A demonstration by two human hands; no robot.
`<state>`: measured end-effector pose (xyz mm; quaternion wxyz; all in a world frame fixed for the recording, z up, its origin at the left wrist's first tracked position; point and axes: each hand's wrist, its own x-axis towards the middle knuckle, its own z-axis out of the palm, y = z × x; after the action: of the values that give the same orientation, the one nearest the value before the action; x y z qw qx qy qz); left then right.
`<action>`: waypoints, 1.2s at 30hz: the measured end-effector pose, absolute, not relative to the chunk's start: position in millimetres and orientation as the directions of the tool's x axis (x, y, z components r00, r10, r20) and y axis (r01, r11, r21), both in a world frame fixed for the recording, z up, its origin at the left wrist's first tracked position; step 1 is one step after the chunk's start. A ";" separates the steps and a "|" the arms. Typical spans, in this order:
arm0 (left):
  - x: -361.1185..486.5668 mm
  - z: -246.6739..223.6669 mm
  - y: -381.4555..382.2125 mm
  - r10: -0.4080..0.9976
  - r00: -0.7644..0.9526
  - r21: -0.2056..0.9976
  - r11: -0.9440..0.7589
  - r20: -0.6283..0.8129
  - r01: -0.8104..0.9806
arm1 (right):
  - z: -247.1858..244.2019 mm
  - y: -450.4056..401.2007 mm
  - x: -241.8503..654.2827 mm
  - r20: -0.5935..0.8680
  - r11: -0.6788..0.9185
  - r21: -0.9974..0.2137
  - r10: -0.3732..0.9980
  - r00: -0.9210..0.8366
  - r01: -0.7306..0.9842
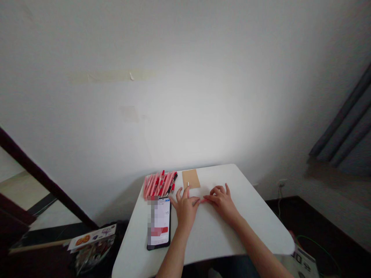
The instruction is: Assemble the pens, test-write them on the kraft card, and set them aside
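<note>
Forearms: two, both bare, reached in from the near edge over the worktop [216,241], the left nearly straight ahead, the right slanting inward.
Phone [162,224]: one, lying face up just left of the left hand [185,208]; part of its screen was blurred into blocks, a "15" could be read, and a red bar showed lower down.
Left hand: palm down, wrist lifted, with the inner fingers pinched together on the slim piece [202,200], the others raised and spread, the outermost pointing left towards the phone's top corner.
Right hand [222,202]: palm down, turned inward, with the thumb and forefinger closed on the other end of the slim piece; the remaining fingers were bent, the outermost sticking up.
Slim piece: bridged the two hands low over the middle of the worktop, pink in the gap and greyish by the left fingers; whether this was one part or two could not be told.
White tip [188,183]: one, upright behind the left fingers; whether they held it could not be told.
Pens [155,185]: well over ten, mostly pink, some red, at least one black, overlapping too closely for an exact count, near the far left corner.
Card [191,178]: one, plain brown, flat beside the pens.
Wall [203,96]: one, pale, behind everything.
</note>
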<state>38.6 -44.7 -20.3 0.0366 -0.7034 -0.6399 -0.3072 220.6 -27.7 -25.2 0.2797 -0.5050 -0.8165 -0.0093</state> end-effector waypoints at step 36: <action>39.5 -19.9 -46.2 0.893 -0.016 0.392 -0.182 0.450 0.902 | -36.3 -17.1 226.6 0.524 0.537 -0.439 0.804 -0.281 0.720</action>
<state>39.5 -46.2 -19.9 0.0069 -0.7014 -0.6397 -0.3143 226.6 -17.1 -36.3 0.3628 -0.4774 -0.7982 0.0577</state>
